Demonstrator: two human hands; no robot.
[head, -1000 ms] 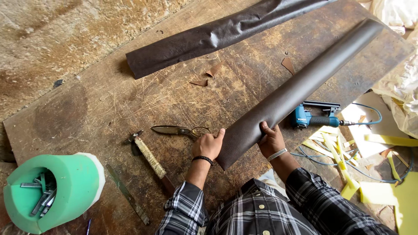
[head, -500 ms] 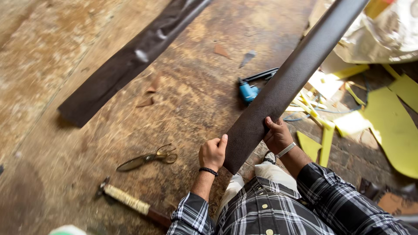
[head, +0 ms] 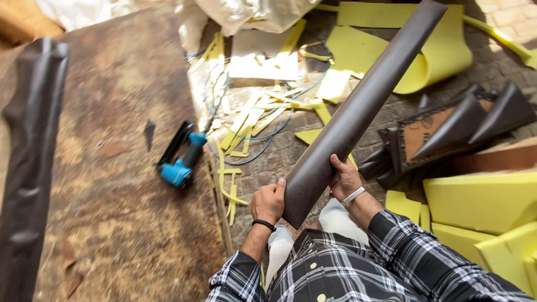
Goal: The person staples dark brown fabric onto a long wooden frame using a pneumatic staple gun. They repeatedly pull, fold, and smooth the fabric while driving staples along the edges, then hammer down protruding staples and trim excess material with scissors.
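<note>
Both my hands hold the near end of a long, dark brown leather-covered panel [head: 358,112], which slants up and away to the upper right, lifted off the table. My left hand [head: 269,200] grips its near left edge, with a black band on the wrist. On the right edge sits my right hand [head: 345,179], fingers wrapped over the panel, a silver bangle on the wrist. I wear a plaid shirt.
A worn wooden table [head: 117,184] lies to the left with a blue power stapler [head: 180,159] near its edge and a second dark brown panel [head: 31,168] at far left. Yellow foam pieces [head: 481,204], foam strips, cables and dark upholstered parts [head: 453,131] cover the brick floor.
I have swung the panel to the right, off the table and over the floor. The view turned right with it; the scissors, hammer and green container have left the picture.
</note>
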